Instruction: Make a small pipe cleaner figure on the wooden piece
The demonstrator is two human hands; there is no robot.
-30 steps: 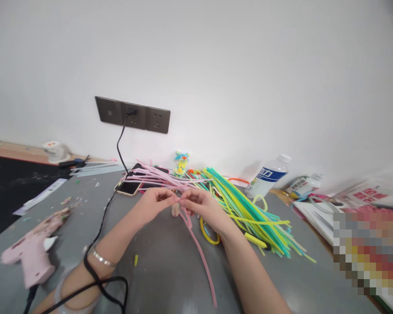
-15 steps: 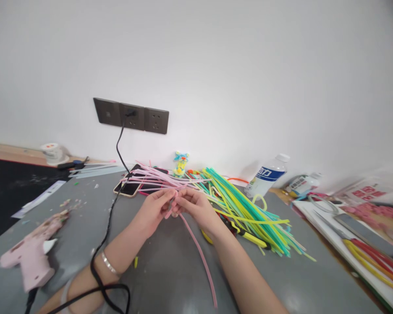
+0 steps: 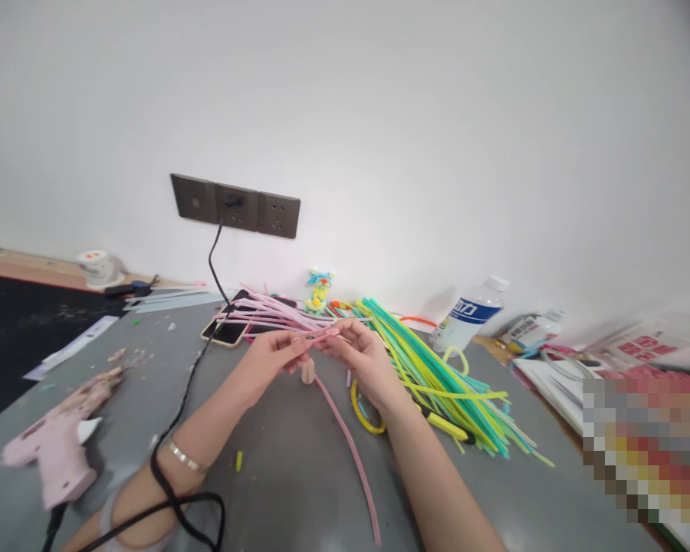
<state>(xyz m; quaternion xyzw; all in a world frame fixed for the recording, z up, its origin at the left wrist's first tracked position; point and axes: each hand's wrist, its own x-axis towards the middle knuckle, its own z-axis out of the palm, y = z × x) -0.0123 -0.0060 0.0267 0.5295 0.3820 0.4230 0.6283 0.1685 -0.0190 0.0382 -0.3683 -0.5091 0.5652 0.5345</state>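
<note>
My left hand point(image 3: 270, 357) and my right hand point(image 3: 363, 354) meet above the grey table point(image 3: 287, 468), both pinching the top of a long pink pipe cleaner point(image 3: 350, 452). Its tail runs down the table toward me. A small beige piece point(image 3: 307, 373) hangs just under my fingers. A loose bundle of pale pink pipe cleaners point(image 3: 264, 314) lies right behind my hands. My left wrist carries a silver bangle point(image 3: 184, 457).
Green and yellow pipe cleaners point(image 3: 437, 360) fan out to the right, with a yellow ring point(image 3: 363, 409) beside my right wrist. A pink glue gun point(image 3: 57, 443) lies at left, its black cord point(image 3: 189, 383) running to the wall socket point(image 3: 234, 205). A phone point(image 3: 227, 328), water bottle point(image 3: 465, 313) and small figure point(image 3: 319, 288) stand behind.
My hands rose slightly and moved a little apart, pulling the top of the pink pipe cleaner between them. The beige piece and the yellow ring show again below my fingers.
</note>
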